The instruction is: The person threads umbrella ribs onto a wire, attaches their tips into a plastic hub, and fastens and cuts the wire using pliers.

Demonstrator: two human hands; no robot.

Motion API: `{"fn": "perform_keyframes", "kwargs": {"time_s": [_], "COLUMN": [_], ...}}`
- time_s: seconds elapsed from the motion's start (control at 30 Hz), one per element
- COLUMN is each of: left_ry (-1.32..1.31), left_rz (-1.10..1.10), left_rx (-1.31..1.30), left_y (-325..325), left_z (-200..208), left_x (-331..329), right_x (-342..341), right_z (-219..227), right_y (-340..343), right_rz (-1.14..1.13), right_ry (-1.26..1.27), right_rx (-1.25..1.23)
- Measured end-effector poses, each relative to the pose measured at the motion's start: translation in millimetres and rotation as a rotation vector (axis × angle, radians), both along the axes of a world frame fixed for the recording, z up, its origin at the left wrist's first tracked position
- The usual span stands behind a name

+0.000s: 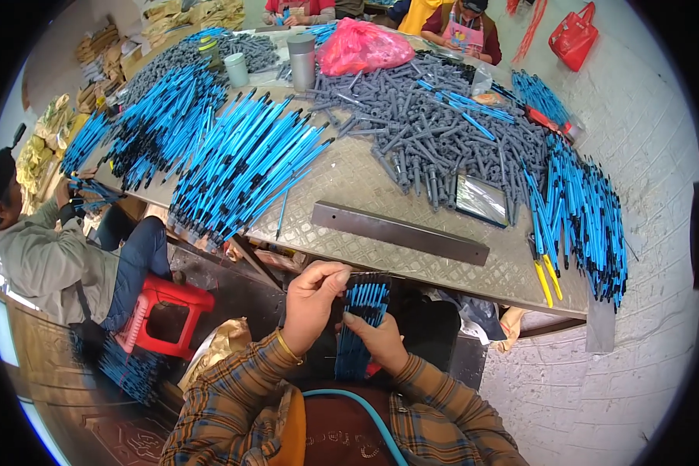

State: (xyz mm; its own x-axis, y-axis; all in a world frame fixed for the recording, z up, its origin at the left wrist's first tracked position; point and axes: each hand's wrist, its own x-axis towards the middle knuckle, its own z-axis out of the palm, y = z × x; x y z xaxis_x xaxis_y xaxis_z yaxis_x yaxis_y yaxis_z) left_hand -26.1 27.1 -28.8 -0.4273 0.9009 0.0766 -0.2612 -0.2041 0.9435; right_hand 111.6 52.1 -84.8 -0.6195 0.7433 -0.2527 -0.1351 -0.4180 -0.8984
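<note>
My right hand [377,340] is wrapped round a bundle of thin blue rods with black ends [365,299], held upright in front of my body below the table edge. The thumb lies across the front of the bundle. My left hand [309,304] is closed beside the bundle's upper end, thumb and forefinger pressed together. What the left fingers pinch, if anything, is too small to make out. Beyond my hands, a dark metal bar [400,233] lies along the near part of the table [326,182].
Heaps of blue rods [248,163] and grey plastic pieces [435,128] cover much of the table. Yellow-handled pliers [547,279] lie at the right edge. A pink plastic bag [365,48] and a steel flask [301,62] stand behind. At left, a co-worker [62,248] sits near a red stool [163,314].
</note>
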Motion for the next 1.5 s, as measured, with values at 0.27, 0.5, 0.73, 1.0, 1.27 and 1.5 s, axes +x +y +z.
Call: {"fn": "perform_keyframes", "kwargs": {"time_s": [0.27,0.5,0.73,1.0,1.27,1.5], "left_ry": [0.101,0.171,0.227,0.417,1.003,1.275], "left_rz": [-0.032,-0.089,-0.280,-0.230,0.297,0.336], "left_rx": [0.035,0.033,-0.103,-0.148,-0.211,-0.501], "left_y": [4.9,5.3,0.1,52.4,297.0,348.5], "left_z": [-4.7,1.2,-4.7,76.3,43.1,12.0], "left_x": [-11.3,-12.2,-25.3,-40.3,-108.5,-98.8], "right_x": [1.7,3.1,7.0,23.4,33.5,47.9], "right_z": [9.3,6.0,4.2,1.8,-2.5,-0.9], "right_y": [-1.3,-0.8,-0.3,11.6,16.3,33.0], "right_rz": [-0.004,-0.016,-0.004,0.003,0.080,0.075], "right_ry": [0.020,0.027,0.046,0.096,0.146,0.154], "right_rx": [-0.035,-0.047,-0.044,-0.125,-0.067,-0.126]}}
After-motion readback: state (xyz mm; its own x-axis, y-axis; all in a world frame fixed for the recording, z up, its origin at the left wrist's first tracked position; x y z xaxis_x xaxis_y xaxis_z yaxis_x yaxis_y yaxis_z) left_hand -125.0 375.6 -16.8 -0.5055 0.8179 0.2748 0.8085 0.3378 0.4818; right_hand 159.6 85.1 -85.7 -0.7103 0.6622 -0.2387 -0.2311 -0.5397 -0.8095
